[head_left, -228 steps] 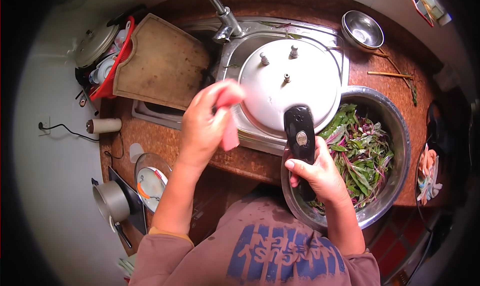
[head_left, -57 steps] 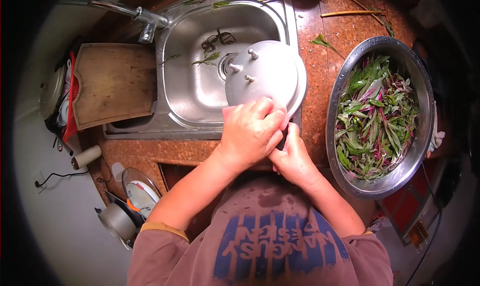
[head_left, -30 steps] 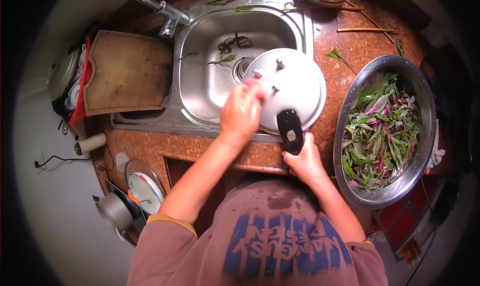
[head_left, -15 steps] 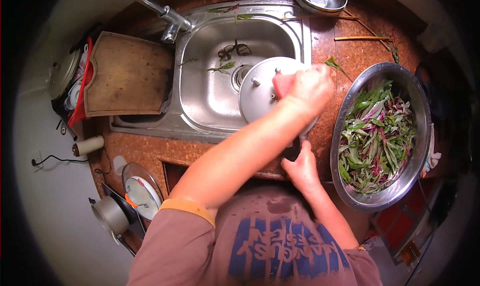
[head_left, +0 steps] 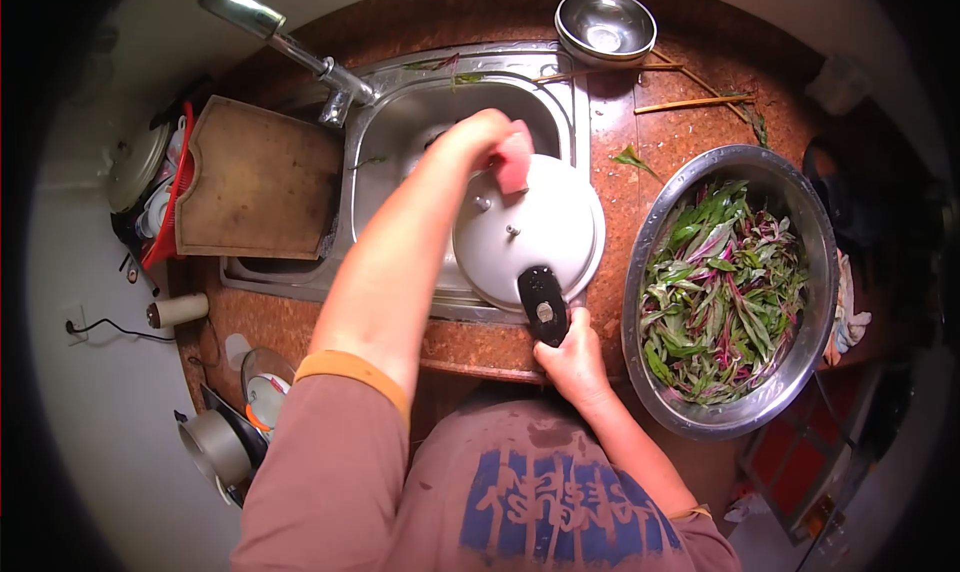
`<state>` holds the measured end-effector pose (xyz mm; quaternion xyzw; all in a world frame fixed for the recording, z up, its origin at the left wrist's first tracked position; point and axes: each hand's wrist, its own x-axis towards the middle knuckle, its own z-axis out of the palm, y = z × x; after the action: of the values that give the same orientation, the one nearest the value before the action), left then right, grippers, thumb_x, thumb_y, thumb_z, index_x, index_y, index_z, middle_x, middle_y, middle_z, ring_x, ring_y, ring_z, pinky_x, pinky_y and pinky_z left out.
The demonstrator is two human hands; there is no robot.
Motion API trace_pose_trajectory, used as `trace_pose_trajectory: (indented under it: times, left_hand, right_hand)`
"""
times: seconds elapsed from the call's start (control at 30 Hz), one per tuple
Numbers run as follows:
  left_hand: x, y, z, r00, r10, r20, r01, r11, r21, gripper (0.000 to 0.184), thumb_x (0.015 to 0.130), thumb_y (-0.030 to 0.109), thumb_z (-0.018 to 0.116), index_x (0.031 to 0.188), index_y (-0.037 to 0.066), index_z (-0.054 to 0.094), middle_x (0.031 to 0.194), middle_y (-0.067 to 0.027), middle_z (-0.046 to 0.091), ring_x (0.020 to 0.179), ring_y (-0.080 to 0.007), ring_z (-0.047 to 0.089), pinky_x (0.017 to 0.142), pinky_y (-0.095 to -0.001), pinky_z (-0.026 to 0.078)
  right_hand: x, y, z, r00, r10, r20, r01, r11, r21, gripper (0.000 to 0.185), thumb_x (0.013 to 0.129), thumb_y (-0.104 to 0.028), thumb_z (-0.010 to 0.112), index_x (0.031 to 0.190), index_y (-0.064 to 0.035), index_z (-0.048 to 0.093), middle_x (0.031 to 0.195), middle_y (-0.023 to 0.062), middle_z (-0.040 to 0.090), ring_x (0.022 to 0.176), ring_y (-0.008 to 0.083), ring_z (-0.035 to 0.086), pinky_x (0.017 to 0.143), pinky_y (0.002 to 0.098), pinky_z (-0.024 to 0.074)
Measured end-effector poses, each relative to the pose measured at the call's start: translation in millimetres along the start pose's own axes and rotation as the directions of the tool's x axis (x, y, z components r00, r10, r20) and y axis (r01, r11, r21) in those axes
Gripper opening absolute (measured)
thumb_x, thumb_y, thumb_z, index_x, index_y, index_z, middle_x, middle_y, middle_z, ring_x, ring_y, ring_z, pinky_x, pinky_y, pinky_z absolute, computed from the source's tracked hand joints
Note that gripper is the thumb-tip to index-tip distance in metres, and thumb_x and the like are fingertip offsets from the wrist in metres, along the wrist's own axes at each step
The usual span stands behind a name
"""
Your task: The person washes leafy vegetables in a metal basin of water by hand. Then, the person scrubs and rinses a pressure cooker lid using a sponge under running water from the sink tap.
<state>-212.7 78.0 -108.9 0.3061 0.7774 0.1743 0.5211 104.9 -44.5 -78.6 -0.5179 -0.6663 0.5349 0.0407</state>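
Pink sponge (head_left: 512, 164) gripped in left hand (head_left: 487, 135), at far edge of pale lid (head_left: 560, 234) | right hand (head_left: 574, 356), fingers around black handle (head_left: 542, 304) | lid over near-right corner of sink (head_left: 373, 194)

Wht wall (head_left: 110, 422), brn speckled cntr (head_left: 610, 122)

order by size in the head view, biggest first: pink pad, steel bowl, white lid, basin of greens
1. Basin of greens
2. White lid
3. Steel bowl
4. Pink pad, partly hidden by the left hand
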Motion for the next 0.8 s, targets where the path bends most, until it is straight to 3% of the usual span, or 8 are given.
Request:
trace_pose_trajectory:
  times: [0.03, 0.07, 0.2, 0.33, 0.43, 0.53, 0.7, 0.8]
  left_hand:
    - [1, -8, -9, 0.997, -0.040, 0.070, 0.041, 0.999, -0.016, 0.010, 0.075, 0.013, 0.066, 0.081, 0.007, 0.070, 0.074, -0.0058, 0.062, 0.064, -0.0165, 0.056, 0.053, -0.0341, 0.045]
    - [-16, -13, -10, 0.997, -0.071, 0.016, 0.072, 0.997, -0.034, 0.004, 0.069, 0.010, 0.066, 0.067, 0.013, 0.064, 0.059, 0.0027, 0.052, 0.047, -0.0091, 0.043, 0.042, -0.0267, 0.027]
    - [-78, -26, -11, 0.997, 0.038, -0.063, -0.039, 0.999, -0.018, 0.016, 0.074, 0.009, 0.068, 0.090, 0.007, 0.066, 0.072, -0.0017, 0.061, 0.061, -0.0136, 0.057, 0.048, -0.0308, 0.041]
    - [-123, -81, -16, 0.966, 0.094, -0.242, -0.233, 0.723, -0.650, 0.016, 0.096, 0.013, 0.053, 0.104, 0.003, 0.064, 0.086, -0.0037, 0.066, 0.074, -0.0140, 0.063, 0.062, -0.0286, 0.051]
    - [-177, -118, -12, 0.927, 0.071, -0.368, -0.200, 0.924, -0.326, 0.018, 0.095, 0.013, 0.051, 0.102, 0.004, 0.065, 0.090, -0.0046, 0.065, 0.081, -0.0171, 0.063, 0.071, -0.0318, 0.052]
    - [-226, -144, 12, 0.840, 0.263, -0.475, 0.011, 0.867, 0.499, 0.017, 0.091, 0.018, 0.055, 0.100, 0.011, 0.067, 0.090, -0.0108, 0.064, 0.086, -0.0318, 0.064, 0.076, -0.0422, 0.052]
    - [-253, -125, 51, 0.891, 0.106, -0.442, 0.158, 0.840, 0.520, 0.019, 0.086, 0.029, 0.067, 0.101, 0.017, 0.066, 0.092, -0.0144, 0.060, 0.091, -0.0362, 0.062, 0.080, -0.0444, 0.051]
    - [-242, -143, 38, 0.878, 0.241, -0.413, -0.003, 0.867, 0.499, 0.022, 0.087, 0.027, 0.066, 0.105, 0.014, 0.065, 0.093, -0.0155, 0.061, 0.090, -0.0362, 0.062, 0.080, -0.0440, 0.051]
  right_hand:
    - [1, 0, -1, 0.999, 0.025, 0.024, -0.026, 1.000, 0.015, 0.046, 0.070, -0.011, 0.067, 0.108, 0.0052, 0.047, 0.084, 0.0247, 0.065, 0.076, 0.0357, 0.067, 0.070, 0.0415, 0.0537]
    - [1, -1, -2, 0.998, 0.051, 0.049, -0.052, 0.998, 0.028, 0.046, 0.070, -0.011, 0.067, 0.108, 0.0051, 0.046, 0.085, 0.0250, 0.065, 0.077, 0.0364, 0.068, 0.071, 0.0416, 0.0537]
    - [0, -4, -7, 0.997, 0.051, 0.056, -0.050, 0.999, -0.021, 0.048, 0.070, -0.010, 0.067, 0.110, 0.0048, 0.045, 0.089, 0.0278, 0.065, 0.085, 0.0428, 0.066, 0.077, 0.0452, 0.0523]
    - [1, 0, -6, 0.996, 0.045, 0.082, -0.049, 0.998, 0.047, 0.056, 0.071, -0.009, 0.067, 0.119, 0.0051, 0.042, 0.095, 0.0283, 0.065, 0.093, 0.0439, 0.064, 0.083, 0.0448, 0.0507]
    - [1, 4, -7, 0.995, 0.013, 0.101, -0.018, 0.999, 0.045, 0.061, 0.071, -0.012, 0.069, 0.122, 0.0056, 0.041, 0.097, 0.0275, 0.065, 0.093, 0.0419, 0.065, 0.083, 0.0442, 0.0511]
    - [1, 2, -15, 0.992, -0.109, 0.057, 0.108, 0.994, 0.015, 0.058, 0.070, -0.014, 0.071, 0.116, 0.0060, 0.043, 0.093, 0.0271, 0.065, 0.089, 0.0413, 0.066, 0.080, 0.0444, 0.0515]
    - [4, 15, -3, 0.996, -0.072, 0.056, 0.072, 0.997, 0.008, 0.050, 0.069, -0.012, 0.070, 0.108, 0.0064, 0.045, 0.089, 0.0284, 0.064, 0.087, 0.0428, 0.065, 0.077, 0.0455, 0.0517]
    - [4, 20, 3, 0.991, -0.133, 0.014, 0.132, 0.989, 0.063, 0.046, 0.068, -0.012, 0.070, 0.103, 0.0050, 0.047, 0.086, 0.0254, 0.061, 0.082, 0.0393, 0.064, 0.075, 0.0441, 0.0504]
